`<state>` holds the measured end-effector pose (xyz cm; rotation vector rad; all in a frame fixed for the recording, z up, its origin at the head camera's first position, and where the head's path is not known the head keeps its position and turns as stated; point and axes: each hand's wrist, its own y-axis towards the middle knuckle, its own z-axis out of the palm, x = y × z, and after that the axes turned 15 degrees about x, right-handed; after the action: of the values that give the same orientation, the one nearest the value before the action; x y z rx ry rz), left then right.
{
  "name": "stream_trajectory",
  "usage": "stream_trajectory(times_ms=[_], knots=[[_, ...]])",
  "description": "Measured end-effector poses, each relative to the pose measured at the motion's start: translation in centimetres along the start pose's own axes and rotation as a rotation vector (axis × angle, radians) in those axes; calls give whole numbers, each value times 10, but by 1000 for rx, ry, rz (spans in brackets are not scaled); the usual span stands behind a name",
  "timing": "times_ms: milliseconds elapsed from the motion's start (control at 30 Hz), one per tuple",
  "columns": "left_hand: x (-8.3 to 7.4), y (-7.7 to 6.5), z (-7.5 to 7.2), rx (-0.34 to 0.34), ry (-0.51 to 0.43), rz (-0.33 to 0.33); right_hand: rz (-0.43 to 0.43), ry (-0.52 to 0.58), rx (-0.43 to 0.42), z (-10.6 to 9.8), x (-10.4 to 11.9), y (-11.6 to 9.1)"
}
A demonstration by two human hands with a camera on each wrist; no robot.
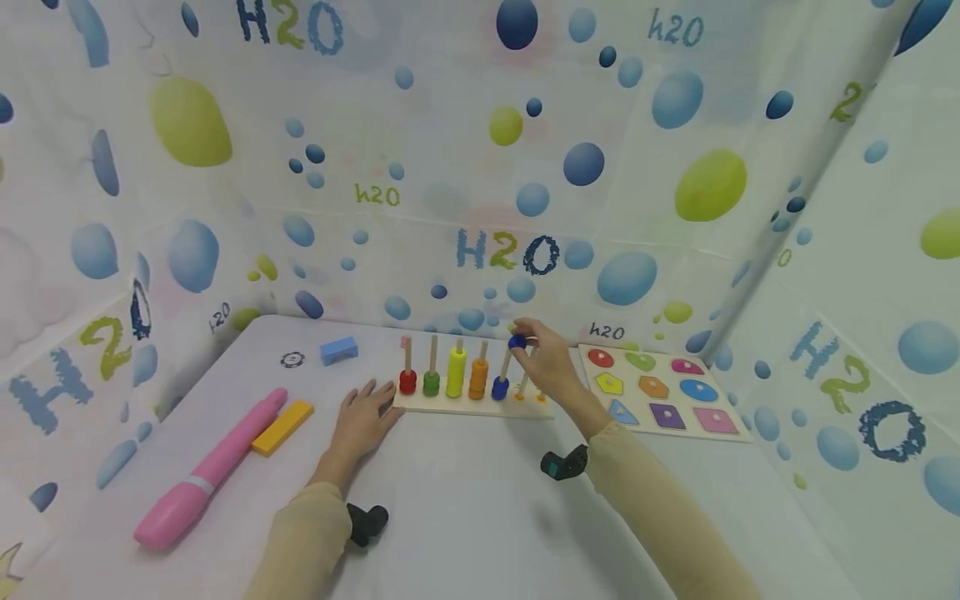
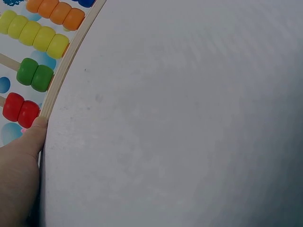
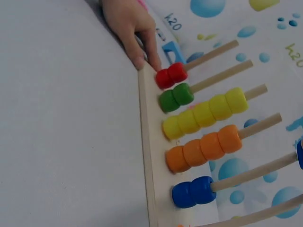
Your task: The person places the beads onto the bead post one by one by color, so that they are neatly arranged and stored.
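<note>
A wooden bead stacker [image 1: 472,408] with upright pegs stands on the table. My right hand [image 1: 551,362] pinches a blue bead [image 1: 517,342] at the top of the peg that carries two blue beads [image 3: 193,192]; whether it is threaded there I cannot tell. My left hand [image 1: 365,417] lies at the board's left end, its fingers spread and fairly straight, with thumb and forefinger touching the corner. Two red beads [image 3: 171,75], two green beads [image 3: 176,97], several yellow beads [image 3: 205,113] and several orange beads [image 3: 203,149] sit on the other pegs.
To the right lies a shape puzzle board [image 1: 660,392] with coloured pieces. On the left are a pink club-shaped thing [image 1: 217,467], a yellow-orange block [image 1: 282,427] and a blue block [image 1: 339,350]. A patterned curtain [image 1: 450,150] closes off the back and sides.
</note>
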<state>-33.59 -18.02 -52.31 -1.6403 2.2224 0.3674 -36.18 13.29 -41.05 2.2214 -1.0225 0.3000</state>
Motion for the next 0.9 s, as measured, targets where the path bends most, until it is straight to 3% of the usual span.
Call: stream_trajectory(times_ms=[300, 567, 700, 900], knots=[[0, 1, 2, 8, -11, 2, 54, -26, 29, 5, -3, 7], [1, 2, -3, 5, -14, -10, 9, -33, -20, 0, -4, 8], [2, 2, -2, 10, -20, -5, -23, -3, -37, -5, -5, 4], [2, 3, 1, 12, -18, -4, 5, 45, -56, -15, -10, -12]])
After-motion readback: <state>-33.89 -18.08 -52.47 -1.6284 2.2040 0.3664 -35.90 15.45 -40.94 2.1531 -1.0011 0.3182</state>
